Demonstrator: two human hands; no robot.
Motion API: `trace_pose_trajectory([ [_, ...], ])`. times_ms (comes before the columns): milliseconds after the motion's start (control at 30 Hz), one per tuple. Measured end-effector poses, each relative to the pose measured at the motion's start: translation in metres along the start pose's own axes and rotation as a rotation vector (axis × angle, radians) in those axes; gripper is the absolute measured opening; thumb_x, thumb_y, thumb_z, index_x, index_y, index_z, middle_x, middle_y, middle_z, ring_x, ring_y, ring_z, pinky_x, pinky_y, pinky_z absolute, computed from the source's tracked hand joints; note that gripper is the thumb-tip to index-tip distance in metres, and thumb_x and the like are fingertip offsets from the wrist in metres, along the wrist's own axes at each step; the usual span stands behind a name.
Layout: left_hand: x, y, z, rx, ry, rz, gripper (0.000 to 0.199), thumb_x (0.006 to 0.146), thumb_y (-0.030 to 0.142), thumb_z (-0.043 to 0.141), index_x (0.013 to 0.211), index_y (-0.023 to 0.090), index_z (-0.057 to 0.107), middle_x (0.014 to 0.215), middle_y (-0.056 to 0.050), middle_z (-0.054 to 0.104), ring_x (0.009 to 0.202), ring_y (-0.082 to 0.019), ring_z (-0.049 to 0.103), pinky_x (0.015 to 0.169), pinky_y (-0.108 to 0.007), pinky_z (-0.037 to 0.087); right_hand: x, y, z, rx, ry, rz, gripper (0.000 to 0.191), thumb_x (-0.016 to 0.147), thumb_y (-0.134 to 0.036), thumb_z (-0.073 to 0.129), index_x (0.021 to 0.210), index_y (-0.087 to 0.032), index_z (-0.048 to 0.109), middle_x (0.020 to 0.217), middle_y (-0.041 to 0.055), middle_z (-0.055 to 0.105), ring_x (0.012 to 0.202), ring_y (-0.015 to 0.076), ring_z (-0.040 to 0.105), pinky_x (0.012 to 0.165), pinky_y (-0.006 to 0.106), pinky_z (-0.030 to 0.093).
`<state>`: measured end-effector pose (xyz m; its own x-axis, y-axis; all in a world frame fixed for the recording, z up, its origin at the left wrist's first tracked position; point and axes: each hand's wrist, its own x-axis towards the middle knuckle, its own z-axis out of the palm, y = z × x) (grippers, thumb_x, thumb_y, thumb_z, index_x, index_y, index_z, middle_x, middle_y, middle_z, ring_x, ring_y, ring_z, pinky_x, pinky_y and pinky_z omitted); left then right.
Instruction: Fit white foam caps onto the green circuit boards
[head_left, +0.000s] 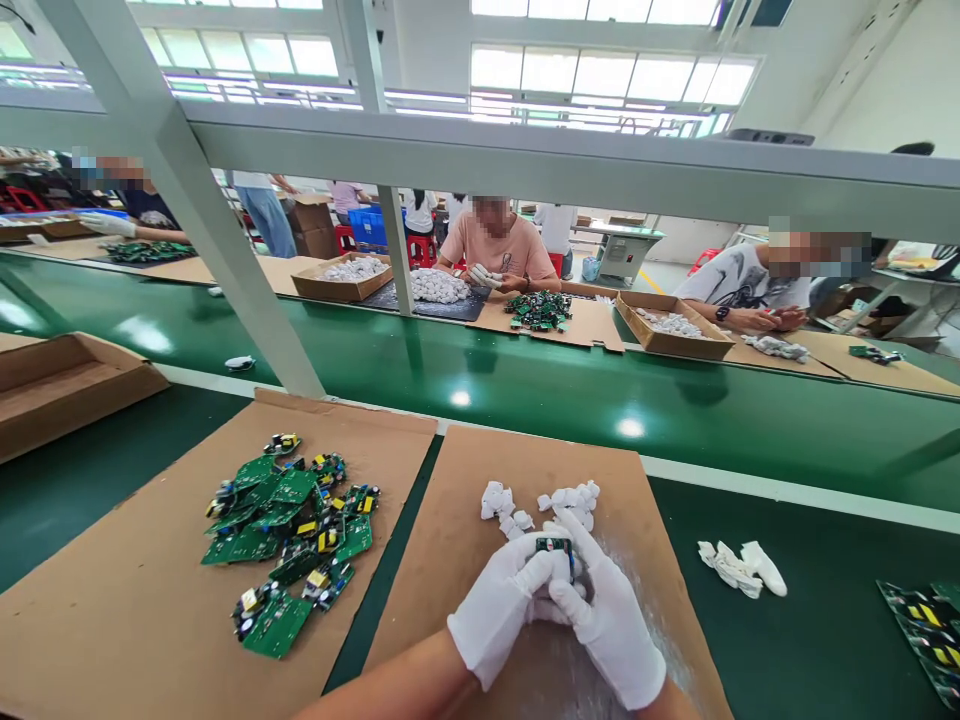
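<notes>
My left hand (pixel 510 592), in a white glove, is closed around a small circuit board (pixel 553 546). My right hand (pixel 609 610), gloved the same way, grips the board from the other side with bent fingers. Only the board's upper end shows, with dark and green parts; the gloves hide its lower part. Just beyond my fingertips, small white lumpy pieces (pixel 496 500) lie on a cardboard sheet (pixel 420 560). More white pieces (pixel 576 497) touch or sit right behind my right fingers; I cannot tell what they are made of.
A pile of green circuit boards (pixel 281 510) covers part of the left cardboard. Crumpled white scraps (pixel 739 568) lie at right, near a board panel (pixel 926 630). A cardboard tray (pixel 67 375) stands far left. Beyond the green conveyor (pixel 525 385), co-workers sit. A metal post (pixel 225 250) rises ahead.
</notes>
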<state>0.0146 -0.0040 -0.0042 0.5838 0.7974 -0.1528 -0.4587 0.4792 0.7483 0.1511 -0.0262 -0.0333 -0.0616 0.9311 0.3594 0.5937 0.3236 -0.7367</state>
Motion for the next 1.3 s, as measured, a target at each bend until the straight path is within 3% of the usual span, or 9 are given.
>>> trace_pose_trajectory([
  [100,0.001,-0.002,0.000,-0.084,-0.039,0.014,0.024,0.078,0.036,0.057,0.074,0.012,0.055,0.070,0.000,0.047,0.059,-0.007,0.046,0.054,-0.019,0.038,0.003,0.003,-0.004,-0.083,0.056,-0.167,0.060,0.077,-0.038,0.059,0.131,-0.019,0.041,0.123,0.0118,0.056,0.105,0.0276,0.057,0.085,0.038,0.051],
  [200,0.001,-0.007,-0.002,-0.064,0.009,0.041,0.027,0.079,0.040,0.054,0.085,0.014,0.058,0.072,-0.001,0.050,0.062,-0.009,0.047,0.056,-0.020,0.039,0.008,0.001,-0.004,-0.275,0.119,-0.355,0.036,0.078,-0.026,0.058,0.115,-0.024,0.058,0.116,0.0090,0.060,0.103,0.0250,0.057,0.084,0.038,0.051],
  [300,-0.001,-0.009,-0.002,0.012,0.074,0.028,0.031,0.078,0.041,0.056,0.094,0.014,0.058,0.076,-0.002,0.054,0.062,-0.009,0.047,0.057,-0.022,0.040,0.009,-0.002,-0.003,-0.323,0.137,-0.441,0.033,0.080,-0.020,0.056,0.111,-0.027,0.060,0.111,0.0064,0.063,0.105,0.0238,0.056,0.087,0.039,0.049],
  [400,-0.002,-0.005,-0.001,0.082,0.120,0.019,0.030,0.071,0.038,0.065,0.085,0.012,0.059,0.073,-0.002,0.055,0.061,-0.009,0.048,0.057,-0.021,0.041,0.005,-0.006,-0.001,-0.201,0.060,-0.348,0.039,0.080,-0.028,0.056,0.119,-0.028,0.055,0.126,0.0067,0.054,0.115,0.0263,0.049,0.092,0.040,0.046],
  [567,-0.001,0.001,0.001,0.016,0.100,-0.012,0.029,0.069,0.038,0.067,0.080,0.012,0.058,0.072,-0.004,0.058,0.063,-0.012,0.054,0.060,-0.025,0.043,-0.002,-0.006,0.002,0.220,-0.048,-0.020,0.073,0.080,-0.047,0.052,0.141,-0.021,0.020,0.139,0.0115,0.038,0.118,0.0273,0.047,0.096,0.038,0.043],
  [767,-0.002,0.001,0.002,-0.137,0.043,-0.079,0.029,0.072,0.039,0.063,0.084,0.013,0.060,0.074,-0.004,0.058,0.062,-0.012,0.056,0.062,-0.026,0.045,0.003,-0.005,-0.001,0.330,-0.129,0.180,0.061,0.084,-0.041,0.049,0.138,-0.021,0.031,0.121,0.0079,0.059,0.110,0.0238,0.055,0.091,0.033,0.048],
  [967,-0.001,0.003,-0.006,-0.176,-0.014,-0.121,0.028,0.076,0.034,0.061,0.096,0.014,0.061,0.089,-0.007,0.060,0.072,-0.015,0.063,0.062,-0.024,0.046,0.011,-0.011,-0.011,0.578,-0.099,0.396,0.047,0.085,-0.040,0.049,0.129,-0.023,0.046,0.132,0.0050,0.050,0.122,0.0220,0.044,0.103,0.038,0.035],
  [1100,-0.001,0.000,-0.007,-0.168,0.014,-0.127,0.035,0.076,0.034,0.061,0.107,0.021,0.057,0.088,-0.005,0.059,0.064,-0.012,0.062,0.057,-0.022,0.046,0.013,-0.017,-0.012,0.546,-0.097,0.393,0.046,0.085,-0.040,0.050,0.128,-0.023,0.047,0.129,0.0048,0.052,0.120,0.0218,0.045,0.102,0.037,0.037],
  [1300,-0.004,-0.005,-0.007,-0.188,0.008,-0.152,0.035,0.073,0.035,0.064,0.103,0.018,0.059,0.083,-0.004,0.058,0.063,-0.011,0.061,0.054,-0.020,0.047,0.006,-0.007,-0.013,0.236,-0.077,0.159,0.045,0.083,-0.038,0.052,0.125,-0.023,0.051,0.115,0.0052,0.063,0.106,0.0229,0.058,0.093,0.034,0.048],
])
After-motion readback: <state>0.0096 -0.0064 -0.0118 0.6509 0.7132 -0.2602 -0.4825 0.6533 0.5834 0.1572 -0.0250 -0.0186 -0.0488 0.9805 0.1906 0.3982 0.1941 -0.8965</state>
